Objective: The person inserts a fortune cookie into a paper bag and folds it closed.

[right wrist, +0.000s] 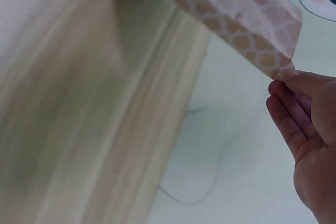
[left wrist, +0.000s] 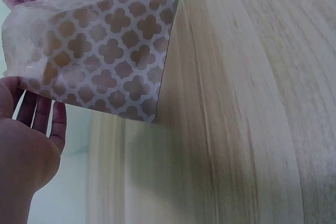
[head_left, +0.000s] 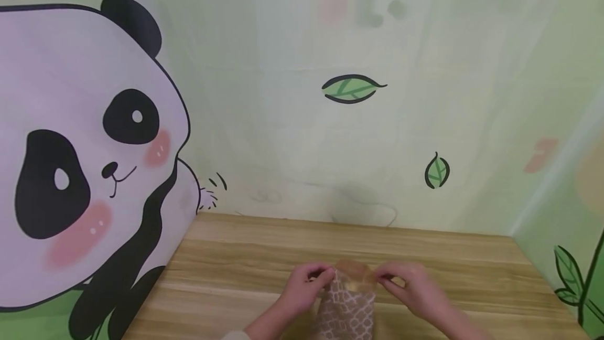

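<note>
A brown paper bag (head_left: 346,316) with a white lattice pattern hangs upright between my two hands, in front of me above the wooden table. My left hand (head_left: 304,285) pinches its top left edge between thumb and fingers. At the top right edge, my right hand (head_left: 415,285) pinches the paper the same way. The mouth of the bag is spread, and its plain brown inner side shows in the head view. In the left wrist view the patterned face of the bag (left wrist: 113,51) is broad and fairly flat. The right wrist view shows its upper corner (right wrist: 283,66) drawn to a point at my right fingertips.
The wood-grain table (head_left: 226,256) spreads under and around the bag. Behind it rises a pale green cloth backdrop (head_left: 264,119) with printed leaves, and a large printed panda (head_left: 155,83) fills the left side.
</note>
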`<state>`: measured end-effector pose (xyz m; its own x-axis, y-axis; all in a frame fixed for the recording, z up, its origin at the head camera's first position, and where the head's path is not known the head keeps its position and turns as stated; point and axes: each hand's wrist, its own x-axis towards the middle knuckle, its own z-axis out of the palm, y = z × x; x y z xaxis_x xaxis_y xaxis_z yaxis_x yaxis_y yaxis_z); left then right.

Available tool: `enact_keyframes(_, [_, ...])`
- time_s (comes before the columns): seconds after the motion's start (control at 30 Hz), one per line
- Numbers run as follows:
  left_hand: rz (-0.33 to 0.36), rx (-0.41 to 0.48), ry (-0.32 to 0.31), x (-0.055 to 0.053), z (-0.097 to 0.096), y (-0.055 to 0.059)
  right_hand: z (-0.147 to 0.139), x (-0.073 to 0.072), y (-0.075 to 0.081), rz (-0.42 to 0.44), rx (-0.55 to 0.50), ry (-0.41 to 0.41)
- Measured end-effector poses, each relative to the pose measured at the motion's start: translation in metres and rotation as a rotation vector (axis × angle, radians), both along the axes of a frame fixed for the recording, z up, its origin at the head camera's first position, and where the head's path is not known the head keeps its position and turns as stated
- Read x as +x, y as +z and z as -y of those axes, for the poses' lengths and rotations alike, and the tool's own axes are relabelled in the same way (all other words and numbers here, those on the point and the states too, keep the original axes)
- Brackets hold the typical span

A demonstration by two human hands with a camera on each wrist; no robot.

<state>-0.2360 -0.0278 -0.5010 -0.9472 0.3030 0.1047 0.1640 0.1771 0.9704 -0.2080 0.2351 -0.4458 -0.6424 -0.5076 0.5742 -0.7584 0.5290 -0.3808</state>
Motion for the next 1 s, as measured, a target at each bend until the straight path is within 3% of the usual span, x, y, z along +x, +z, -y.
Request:
enact_keyframes(0.13, [0.0, 0.061, 0.003, 0.004, -0.002, 0.005, 0.001, 0.0, 0.012, -0.094, 0.013, 0.005])
enact_keyframes(0.3, [-0.006, 0.098, -0.007, 0.005, -0.004, 0.005, 0.0, -0.001, 0.014, -0.135, 0.011, -0.002])
enact_keyframes(0.5, [-0.049, 0.095, -0.015, 0.005, -0.007, 0.003, -0.004, -0.002, 0.007, -0.07, 0.009, -0.033])
enact_keyframes(0.67, [-0.044, 0.11, -0.006, 0.007, -0.01, 0.006, -0.007, -0.001, -0.001, -0.003, 0.021, -0.084])
enact_keyframes(1.0, [-0.054, 0.036, -0.03, 0.006, -0.012, 0.009, -0.008, -0.004, -0.009, -0.01, 0.015, -0.087])
